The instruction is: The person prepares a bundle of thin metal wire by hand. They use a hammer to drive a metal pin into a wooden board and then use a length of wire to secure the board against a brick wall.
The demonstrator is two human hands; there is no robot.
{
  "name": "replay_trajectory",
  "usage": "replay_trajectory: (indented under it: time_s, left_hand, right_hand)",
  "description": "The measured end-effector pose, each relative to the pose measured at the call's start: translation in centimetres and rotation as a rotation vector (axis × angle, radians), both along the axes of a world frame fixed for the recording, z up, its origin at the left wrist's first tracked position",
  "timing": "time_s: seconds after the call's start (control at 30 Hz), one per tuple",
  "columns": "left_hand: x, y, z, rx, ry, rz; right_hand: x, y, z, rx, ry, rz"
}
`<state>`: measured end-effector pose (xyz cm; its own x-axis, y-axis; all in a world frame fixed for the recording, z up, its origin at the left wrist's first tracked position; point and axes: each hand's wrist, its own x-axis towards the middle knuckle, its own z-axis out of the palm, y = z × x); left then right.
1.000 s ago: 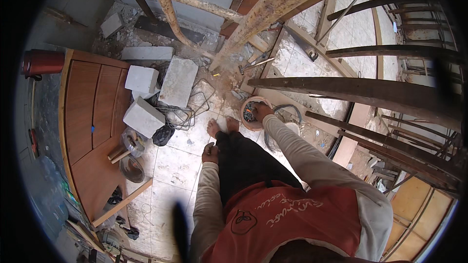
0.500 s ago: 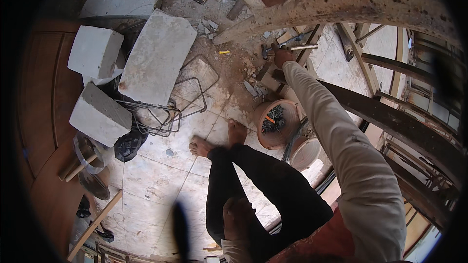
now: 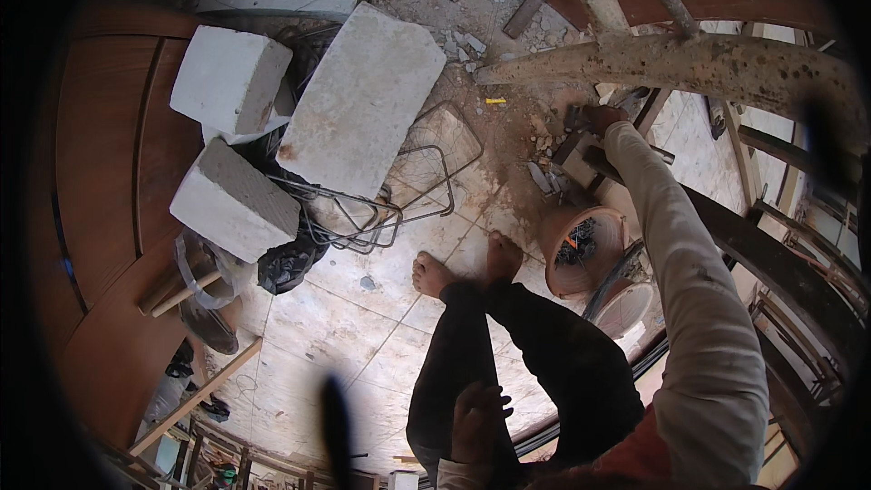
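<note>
From the head cam, the right hand (image 3: pixel 606 118) is on a hammer (image 3: pixel 573 118) by the dark beam (image 3: pixel 753 249), can't tell how tightly; the left hand (image 3: pixel 475 416) is well apart, curled over the leg, contents unclear. Sloppy grip could mean hammer meets bare feet (image 3: pixel 432 274).
</note>
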<state>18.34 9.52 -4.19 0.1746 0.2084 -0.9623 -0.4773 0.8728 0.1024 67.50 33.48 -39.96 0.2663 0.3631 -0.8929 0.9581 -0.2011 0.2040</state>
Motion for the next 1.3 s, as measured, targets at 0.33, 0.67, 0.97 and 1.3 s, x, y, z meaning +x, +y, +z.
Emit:
replay_trajectory:
  time_s: [0.33,0.67,0.97,1.3]
  left_hand:
    - [-0.1,2.5,-0.6,-0.035,-0.086,0.038]
    - [-1.1,0.7,-1.7,0.043,-0.136,-0.163]
    - [-2.4,0.8,-3.2,0.841,0.832,-0.86]
    - [-4.9,17.4,18.6,1.363,0.679,-1.155]
  right_hand:
    - [2.4,-4.9,3.2,0.19,0.013,0.063]
    - [-3.1,0.3,10.7,0.511,-0.123,0.13]
    - [-24.3,-1.4,42.0,0.546,0.655,-0.134]
    - [-32.0,-8.3,63.5,0.546,1.069,-0.73]
